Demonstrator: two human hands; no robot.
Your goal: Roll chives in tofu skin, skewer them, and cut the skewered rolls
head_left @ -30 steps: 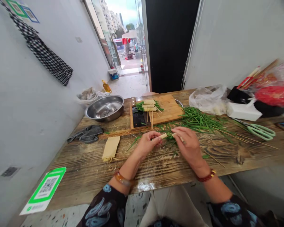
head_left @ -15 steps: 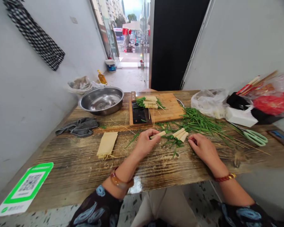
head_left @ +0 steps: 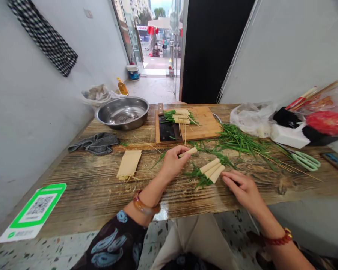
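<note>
Conceivably, the single roll (head_left: 189,152) pinched in the left hand (head_left: 173,163) over the table (head_left: 163,197) could unwrap should that grip slacken, while the three fanned rolls (head_left: 213,171) beside the right hand (head_left: 244,187), fingers narrowed, grip indiscernible, might shed their greens (head_left: 204,182) if tipped.

On our table (head_left: 95,198): basin (head_left: 135,123) left of cutting board (head_left: 210,122), cloth (head_left: 97,143) before basin; rolls (head_left: 181,116), cleaver (head_left: 166,130) on board; greens (head_left: 239,139) right, scissors (head_left: 305,160) farther right; sheets (head_left: 129,164) left of our left hand (head_left: 173,162).
</note>
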